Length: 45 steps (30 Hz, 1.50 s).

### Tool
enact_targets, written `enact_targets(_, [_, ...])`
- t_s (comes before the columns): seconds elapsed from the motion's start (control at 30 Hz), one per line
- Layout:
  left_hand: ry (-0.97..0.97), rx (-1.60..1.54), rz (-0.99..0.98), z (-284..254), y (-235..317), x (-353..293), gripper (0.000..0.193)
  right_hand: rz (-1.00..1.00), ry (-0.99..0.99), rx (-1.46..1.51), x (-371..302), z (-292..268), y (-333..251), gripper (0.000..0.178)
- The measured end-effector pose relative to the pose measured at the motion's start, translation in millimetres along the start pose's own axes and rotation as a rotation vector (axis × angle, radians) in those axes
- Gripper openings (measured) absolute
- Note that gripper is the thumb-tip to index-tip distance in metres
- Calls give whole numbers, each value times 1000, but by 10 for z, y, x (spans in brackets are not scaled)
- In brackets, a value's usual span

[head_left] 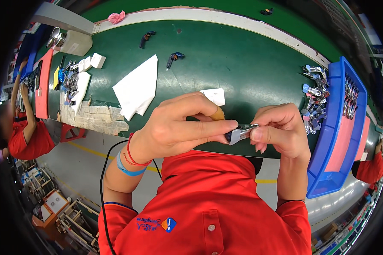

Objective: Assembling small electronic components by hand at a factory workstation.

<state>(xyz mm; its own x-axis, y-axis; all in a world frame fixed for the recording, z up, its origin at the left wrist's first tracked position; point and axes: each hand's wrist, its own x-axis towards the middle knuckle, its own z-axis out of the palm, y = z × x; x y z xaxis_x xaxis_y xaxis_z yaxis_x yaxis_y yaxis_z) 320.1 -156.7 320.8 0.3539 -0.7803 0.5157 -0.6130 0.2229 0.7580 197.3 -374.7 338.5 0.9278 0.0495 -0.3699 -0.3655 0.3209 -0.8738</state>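
Observation:
In front of my chest, both hands meet at a small silver metal piece with a dark end (pixel 239 134), whose exact kind I cannot make out. My left hand (pixel 178 123) pinches its dark end between thumb and fingers; a tan cover shows on one fingertip. From the other side, my right hand (pixel 281 131) grips the silver end with thumb and forefinger. Fingers hide part of the piece. Just beyond my left hand lies a small white rectangular card or pad (pixel 214 96) on the green table (pixel 242 55).
At right stands a blue tray (pixel 338 127) with rows of small metal parts, beside a pile of similar silver parts (pixel 314 97). White sheet (pixel 138 85), two small dark parts (pixel 145 39) and a cluttered pile (pixel 72 83) lie leftward. A co-worker (pixel 30 131) sits far left.

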Motion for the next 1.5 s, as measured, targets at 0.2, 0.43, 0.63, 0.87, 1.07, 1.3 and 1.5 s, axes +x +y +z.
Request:
enact_targets(0.2, [-51,-11,14,-42,-16,4,34,68,-59,-42,5,-19,-47,8])
enact_targets(0.43, [-31,-97,-24,-4,-24,-3,35,61,-348,-183,29,-179,-47,15])
enact_targets(0.63, [-74,-61,-15,-18,-49,-5,35,106,-241,-159,60,-84,-73,21])
enact_targets(0.87, [-104,-26,37,-7,-68,23,36,25,-206,-143,84,-93,14,23])
enact_targets(1.07, [-107,-28,38,-4,-64,19,37,1,-252,-137,106,-115,66,25])
enact_targets(1.3, [-116,-84,-5,-9,-57,3,35,45,-258,-114,90,-91,75,26])
enact_targets(1.5, [-122,-227,-186,-55,-23,-6,33,-62,-299,-235,100,-65,98,19])
